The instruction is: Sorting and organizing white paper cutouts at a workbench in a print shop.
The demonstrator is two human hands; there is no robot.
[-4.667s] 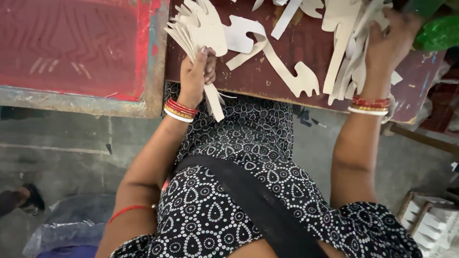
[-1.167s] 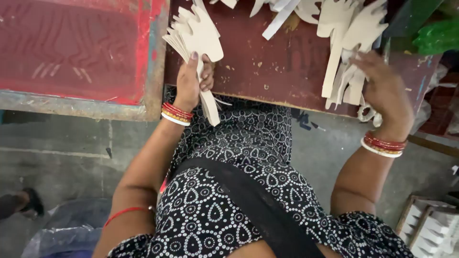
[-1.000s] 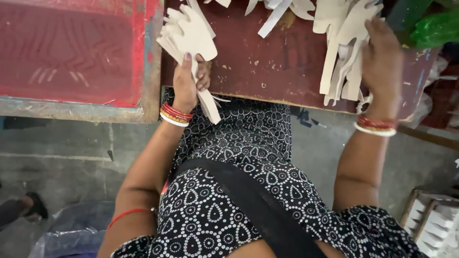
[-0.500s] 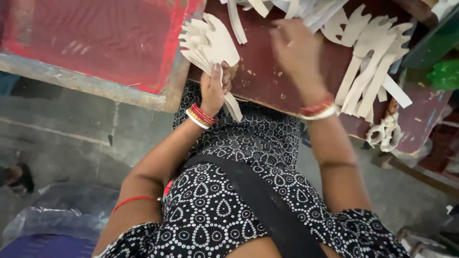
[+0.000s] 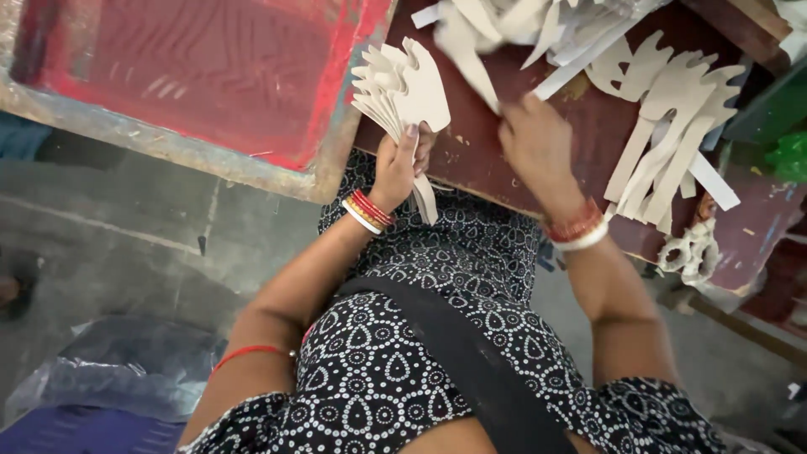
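My left hand (image 5: 402,164) is closed around a fanned stack of pale hand-shaped cardboard cutouts (image 5: 402,87), held upright at the near edge of the dark brown table (image 5: 479,160). My right hand (image 5: 535,143) reaches onto the table and grips a single pale cutout (image 5: 465,40) at the edge of a loose heap of cutouts (image 5: 546,21). A second group of long-stemmed cutouts (image 5: 672,126) lies to the right, apart from both hands. Both wrists wear red and white bangles.
A red-stained screen in a worn wooden frame (image 5: 193,71) lies left of the table. A green object (image 5: 786,126) sits at the right edge. A small pale scrap (image 5: 691,252) hangs off the table's near right edge. Clear plastic sheeting (image 5: 118,370) covers the grey floor lower left.
My right hand left the cutouts on the right, crossed to the middle of the table and took hold of one cutout. My left hand kept its stack. The view shifted.
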